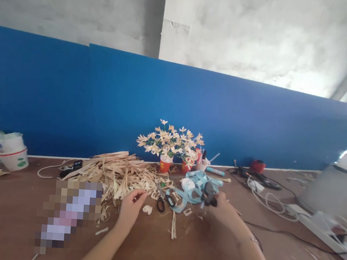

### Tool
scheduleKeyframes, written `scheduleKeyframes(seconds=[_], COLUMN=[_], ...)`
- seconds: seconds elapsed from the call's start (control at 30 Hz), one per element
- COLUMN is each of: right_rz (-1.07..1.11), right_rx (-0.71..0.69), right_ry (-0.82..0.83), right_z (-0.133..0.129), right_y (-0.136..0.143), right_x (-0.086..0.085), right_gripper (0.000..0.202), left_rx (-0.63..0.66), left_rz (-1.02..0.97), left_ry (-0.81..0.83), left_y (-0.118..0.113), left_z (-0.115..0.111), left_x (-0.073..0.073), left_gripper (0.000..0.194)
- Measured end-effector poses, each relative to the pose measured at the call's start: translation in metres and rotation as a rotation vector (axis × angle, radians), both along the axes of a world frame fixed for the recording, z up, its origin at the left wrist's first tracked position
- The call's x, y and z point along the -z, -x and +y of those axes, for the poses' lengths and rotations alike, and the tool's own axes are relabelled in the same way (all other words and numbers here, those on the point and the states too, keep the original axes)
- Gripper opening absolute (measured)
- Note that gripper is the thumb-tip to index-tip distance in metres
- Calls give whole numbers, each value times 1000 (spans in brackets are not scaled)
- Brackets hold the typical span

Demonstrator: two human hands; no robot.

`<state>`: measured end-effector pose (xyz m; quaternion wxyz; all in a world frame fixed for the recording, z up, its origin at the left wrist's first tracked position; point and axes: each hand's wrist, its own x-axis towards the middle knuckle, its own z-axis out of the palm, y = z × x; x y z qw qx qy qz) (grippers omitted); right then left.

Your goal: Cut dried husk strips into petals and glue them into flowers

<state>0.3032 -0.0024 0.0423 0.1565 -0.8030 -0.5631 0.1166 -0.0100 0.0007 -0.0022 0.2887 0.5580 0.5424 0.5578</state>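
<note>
My left hand (131, 206) is above the table beside a heap of pale dried husk strips (119, 173), thumb and fingertips pinched together. Whatever sits in that pinch, if anything, is too small to make out. In my right hand (223, 208) is a dark tool that looks like a glue gun (208, 194), held in front of a tangle of light blue ribbon (199, 181). Between the hands lie black-handled scissors (160, 204) and a small off-white scrap (147, 209). Behind them, cream handmade flowers (174, 140) stand in red-and-white cups (164, 165).
A white cup (13, 159) stands far left, near a pixelated object (69, 214). Rightward are a pen cup (201, 165), a red object (257, 166), loose cables (275, 206), a power strip (317, 231) and a grey bucket (329, 192). A blue partition (164, 97) closes the back.
</note>
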Motion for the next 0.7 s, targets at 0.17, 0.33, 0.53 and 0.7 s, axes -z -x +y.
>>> scheduleKeyframes(seconds=[0.17, 0.33, 0.53, 0.7], right_rz=[-83, -216, -321, -88], right_rx=[236, 251, -196, -622], right_ry=[194, 204, -99, -103], right_z=[4, 0, -1, 7], right_y=[-58, -50, 48, 144], right_x=[20, 14, -17, 4], right_gripper=[37, 32, 21, 15], left_rx=[16, 9, -9, 1], left_rz=[-9, -25, -25, -4], left_ry=[-1, 5, 8, 1], left_y=[-1, -1, -2, -3], left_z=[1, 2, 2, 1], left_x=[1, 4, 4, 1], left_gripper=[25, 25, 23, 22])
